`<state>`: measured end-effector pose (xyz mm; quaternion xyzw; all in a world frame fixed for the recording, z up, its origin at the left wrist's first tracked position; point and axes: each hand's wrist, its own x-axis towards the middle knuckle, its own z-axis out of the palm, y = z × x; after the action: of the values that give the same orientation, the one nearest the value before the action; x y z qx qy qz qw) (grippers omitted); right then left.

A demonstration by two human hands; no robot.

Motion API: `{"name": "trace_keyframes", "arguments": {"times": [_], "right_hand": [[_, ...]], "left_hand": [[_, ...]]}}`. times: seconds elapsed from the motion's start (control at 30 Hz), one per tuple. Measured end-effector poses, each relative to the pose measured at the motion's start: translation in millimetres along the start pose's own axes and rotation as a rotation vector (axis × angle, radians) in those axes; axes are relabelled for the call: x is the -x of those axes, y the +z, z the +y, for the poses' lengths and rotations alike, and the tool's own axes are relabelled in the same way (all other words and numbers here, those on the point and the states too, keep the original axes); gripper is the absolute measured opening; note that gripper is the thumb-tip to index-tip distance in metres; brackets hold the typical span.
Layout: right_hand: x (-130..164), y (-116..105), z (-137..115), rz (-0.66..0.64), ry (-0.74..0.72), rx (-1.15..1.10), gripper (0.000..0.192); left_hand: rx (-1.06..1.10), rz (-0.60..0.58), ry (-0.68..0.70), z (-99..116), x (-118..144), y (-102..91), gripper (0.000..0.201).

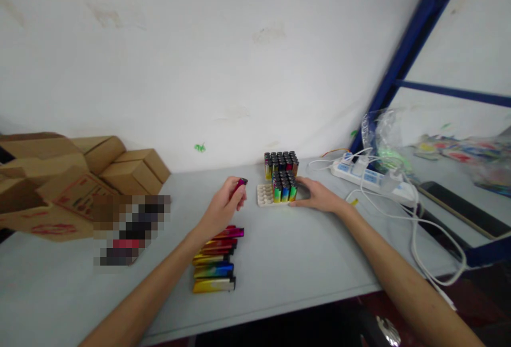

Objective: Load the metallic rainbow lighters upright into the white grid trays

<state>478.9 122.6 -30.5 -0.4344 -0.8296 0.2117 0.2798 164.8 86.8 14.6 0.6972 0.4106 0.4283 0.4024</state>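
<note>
While the left hand (223,206) hovers over the grey table (311,262), its fingers are curled and pinched around one lighter (240,182), held up off the surface just left of the tray (264,196). That lighter is small, slim, shiny magenta-pink with a dark cap end pointing right; the rest is hidden by the fingers. Right hand (317,196) lies flat-ish on the table, fingers loosely spread and touching the right side of the tray, not gripping anything I can see. Tray is pale cream with empty round-ish slots on its left part; right part holds upright lighters (284,187), black tops, rainbow green-blue-yellow bodies. Second block of upright lighters (280,163) stands just behind, near the wall. Under the left wrist a row of loose lighters (215,262) lies flat, side by side, metallic gradients: pink, red, gold, blue, yellow-silver. Cardboard boxes (120,168) stacked far left. White power strip (371,179) with cables to the right, clear plastic bag (383,139) behind it, blue frame post (403,54) at the right.
</note>
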Motion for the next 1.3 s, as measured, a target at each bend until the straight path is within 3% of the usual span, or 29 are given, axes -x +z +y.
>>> {"name": "trace_keyframes", "arguments": {"times": [0.1,0.33,0.6,0.83,1.3], "right_hand": [[0,-1,-2,0.012,-0.009,-0.003,0.072],[1,-2,-4,0.013,-0.043,-0.044,0.071],[1,-2,-4,0.021,-0.043,-0.029,0.074],[1,-2,-2,0.029,-0.045,-0.009,0.075],[1,-1,0,0.023,-0.049,-0.004,0.077]], "left_hand": [[0.116,-0.008,-0.022,0,-21,4.2,0.030],[0.092,-0.019,-0.007,-5,-56,17.7,0.038],[-0.053,-0.084,0.005,-30,-60,20.7,0.048],[-0.275,-0.103,0.074,-28,-67,27.7,0.038],[-0.401,-0.245,0.116,-22,-64,28.9,0.020]]}}
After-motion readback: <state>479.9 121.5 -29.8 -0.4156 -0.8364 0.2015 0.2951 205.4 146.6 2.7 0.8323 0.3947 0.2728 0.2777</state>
